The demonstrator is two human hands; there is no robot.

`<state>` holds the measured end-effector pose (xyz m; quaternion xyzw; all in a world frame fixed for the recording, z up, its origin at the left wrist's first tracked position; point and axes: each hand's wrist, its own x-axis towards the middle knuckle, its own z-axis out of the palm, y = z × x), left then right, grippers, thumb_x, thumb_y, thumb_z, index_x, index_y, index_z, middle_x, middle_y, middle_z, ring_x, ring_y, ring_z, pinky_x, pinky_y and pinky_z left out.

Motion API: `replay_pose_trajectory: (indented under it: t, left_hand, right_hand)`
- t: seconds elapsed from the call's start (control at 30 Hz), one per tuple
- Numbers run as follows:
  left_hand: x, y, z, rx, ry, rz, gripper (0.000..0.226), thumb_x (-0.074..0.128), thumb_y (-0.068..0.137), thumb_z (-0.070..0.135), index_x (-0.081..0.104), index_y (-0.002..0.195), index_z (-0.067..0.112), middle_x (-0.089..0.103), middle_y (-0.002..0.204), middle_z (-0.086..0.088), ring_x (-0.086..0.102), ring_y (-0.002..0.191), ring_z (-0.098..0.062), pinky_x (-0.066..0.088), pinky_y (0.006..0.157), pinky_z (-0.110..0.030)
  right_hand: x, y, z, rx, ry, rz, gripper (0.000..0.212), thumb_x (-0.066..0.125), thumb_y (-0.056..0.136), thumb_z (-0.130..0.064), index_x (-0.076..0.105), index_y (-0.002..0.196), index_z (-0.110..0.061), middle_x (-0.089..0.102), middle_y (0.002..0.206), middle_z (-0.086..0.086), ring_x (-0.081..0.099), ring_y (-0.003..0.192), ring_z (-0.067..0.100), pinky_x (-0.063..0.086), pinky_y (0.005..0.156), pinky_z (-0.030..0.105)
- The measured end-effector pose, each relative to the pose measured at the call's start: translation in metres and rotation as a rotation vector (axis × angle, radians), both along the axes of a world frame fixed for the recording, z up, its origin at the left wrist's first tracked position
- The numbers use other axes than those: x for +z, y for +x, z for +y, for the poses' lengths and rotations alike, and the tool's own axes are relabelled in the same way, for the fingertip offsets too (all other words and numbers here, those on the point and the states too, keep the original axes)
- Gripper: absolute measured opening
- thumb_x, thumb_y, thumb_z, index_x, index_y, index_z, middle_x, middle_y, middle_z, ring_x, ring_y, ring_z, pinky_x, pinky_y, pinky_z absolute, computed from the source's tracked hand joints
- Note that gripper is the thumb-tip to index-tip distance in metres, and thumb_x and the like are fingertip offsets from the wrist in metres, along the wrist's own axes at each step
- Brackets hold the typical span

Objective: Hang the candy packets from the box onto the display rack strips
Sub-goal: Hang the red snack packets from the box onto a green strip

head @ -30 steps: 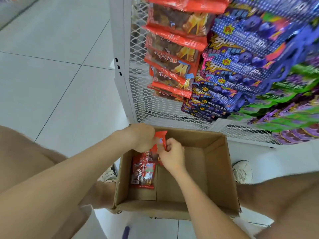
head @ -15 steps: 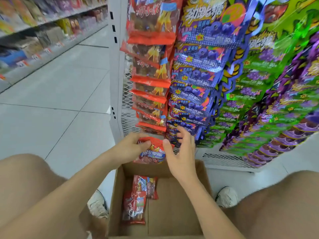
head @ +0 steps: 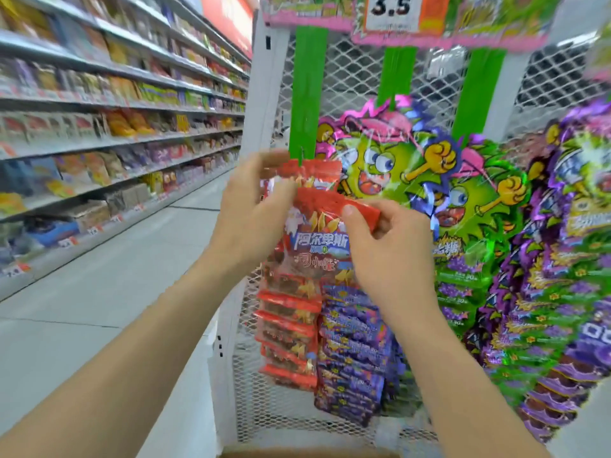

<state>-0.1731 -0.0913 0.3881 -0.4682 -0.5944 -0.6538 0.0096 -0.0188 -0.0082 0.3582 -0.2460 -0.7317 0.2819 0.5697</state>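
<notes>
I hold a red candy packet (head: 317, 239) up in front of the white mesh display rack (head: 360, 71). My left hand (head: 254, 209) grips its upper left edge, my right hand (head: 380, 239) pinches its red top flap from the right. The packet's top sits just below the lower end of the leftmost green strip (head: 307, 94). Another red packet (head: 317, 171) hangs on that strip right behind it. More red packets (head: 287, 338) hang in a column below. Only the cardboard box's top edge (head: 307, 454) shows at the bottom.
Purple packets (head: 353, 358) and green packets (head: 463, 285) fill the neighbouring strips to the right. Two more green strips (head: 396, 74) (head: 479, 90) hang bare near the top. A price sign (head: 391, 9) tops the rack. Stocked aisle shelves (head: 109, 120) run along the left, with open floor between.
Both hands lifted the red packet out of the box and up to the top of the left strip. The view tilted up from the box to the rack.
</notes>
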Motion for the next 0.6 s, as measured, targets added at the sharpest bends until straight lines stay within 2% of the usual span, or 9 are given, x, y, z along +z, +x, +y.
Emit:
replay_pose_trajectory:
  t: [0.07, 0.1, 0.13, 0.2, 0.27, 0.33, 0.4, 0.47, 0.6]
  left_hand:
    - [0.036, -0.010, 0.015, 0.043, 0.004, -0.018, 0.045, 0.050, 0.089, 0.027, 0.064, 0.131, 0.019, 0.069, 0.120, 0.006, 0.065, 0.104, -0.005, 0.050, 0.095, -0.023]
    - [0.050, -0.017, 0.023, 0.062, -0.023, -0.035, 0.038, 0.048, 0.093, 0.022, 0.066, 0.125, 0.015, 0.067, 0.115, 0.006, 0.062, 0.095, -0.002, 0.047, 0.085, -0.017]
    - [0.063, -0.021, 0.029, 0.080, -0.066, -0.047, 0.028, 0.046, 0.094, 0.020, 0.067, 0.112, 0.014, 0.064, 0.105, 0.004, 0.058, 0.085, -0.007, 0.043, 0.076, -0.019]
    - [0.079, -0.030, 0.038, 0.085, -0.102, -0.094, 0.018, 0.044, 0.094, 0.023, 0.058, 0.084, 0.016, 0.057, 0.086, -0.002, 0.050, 0.077, -0.020, 0.040, 0.071, -0.030]
    - [0.091, -0.030, 0.043, 0.029, -0.068, -0.256, 0.020, 0.046, 0.093, 0.032, 0.056, 0.083, 0.018, 0.060, 0.081, -0.006, 0.053, 0.074, -0.021, 0.043, 0.074, -0.037]
    - [0.096, -0.031, 0.044, -0.022, -0.056, -0.364, 0.025, 0.050, 0.095, 0.040, 0.063, 0.086, 0.020, 0.072, 0.086, -0.003, 0.063, 0.073, -0.020, 0.048, 0.071, -0.034]
    - [0.098, -0.029, 0.046, -0.080, -0.081, -0.407, 0.023, 0.057, 0.095, 0.042, 0.066, 0.085, 0.024, 0.075, 0.075, 0.005, 0.067, 0.060, -0.014, 0.048, 0.053, -0.022]
    - [0.098, -0.028, 0.048, -0.152, -0.089, -0.441, 0.019, 0.065, 0.096, 0.039, 0.069, 0.088, 0.022, 0.076, 0.070, 0.005, 0.068, 0.052, -0.015, 0.046, 0.043, -0.019]
    - [0.096, -0.027, 0.051, -0.261, -0.102, -0.524, 0.029, 0.074, 0.094, 0.039, 0.076, 0.111, 0.015, 0.082, 0.098, -0.010, 0.080, 0.085, -0.031, 0.066, 0.072, -0.048]
  right_hand:
    - [0.035, -0.013, 0.011, -0.021, 0.078, 0.046, 0.009, 0.072, 0.093, -0.029, 0.074, 0.086, -0.024, 0.070, 0.069, -0.012, 0.062, 0.061, 0.006, 0.057, 0.069, 0.038]
    - [0.049, -0.021, 0.017, -0.038, 0.113, 0.058, 0.005, 0.072, 0.092, -0.026, 0.075, 0.088, -0.026, 0.070, 0.072, -0.015, 0.062, 0.063, 0.002, 0.057, 0.071, 0.034]
    - [0.062, -0.029, 0.023, -0.053, 0.141, 0.063, 0.004, 0.073, 0.092, -0.024, 0.076, 0.091, -0.025, 0.069, 0.073, -0.016, 0.063, 0.064, -0.001, 0.056, 0.073, 0.031]
    - [0.083, -0.046, 0.035, -0.060, 0.172, 0.084, 0.007, 0.073, 0.090, -0.022, 0.077, 0.096, -0.022, 0.069, 0.074, -0.016, 0.065, 0.069, -0.002, 0.056, 0.076, 0.029]
    - [0.098, -0.062, 0.048, -0.060, 0.169, 0.115, 0.009, 0.073, 0.089, -0.024, 0.075, 0.097, -0.023, 0.073, 0.080, -0.012, 0.069, 0.074, 0.004, 0.057, 0.078, 0.032]
    - [0.112, -0.074, 0.057, -0.070, 0.157, 0.133, 0.008, 0.074, 0.089, -0.024, 0.074, 0.097, -0.024, 0.073, 0.080, -0.011, 0.066, 0.072, 0.005, 0.054, 0.073, 0.028]
    - [0.123, -0.083, 0.062, -0.062, 0.137, 0.150, 0.009, 0.074, 0.089, -0.022, 0.071, 0.097, -0.024, 0.072, 0.086, -0.010, 0.067, 0.076, 0.007, 0.057, 0.075, 0.031]
    - [0.129, -0.088, 0.065, -0.082, 0.135, 0.134, 0.012, 0.073, 0.088, -0.020, 0.069, 0.098, -0.024, 0.072, 0.094, -0.008, 0.069, 0.087, 0.012, 0.059, 0.082, 0.035]
    - [0.131, -0.091, 0.063, -0.109, 0.155, 0.126, 0.014, 0.076, 0.087, -0.029, 0.071, 0.099, -0.023, 0.068, 0.098, -0.009, 0.064, 0.101, 0.016, 0.050, 0.088, 0.029]
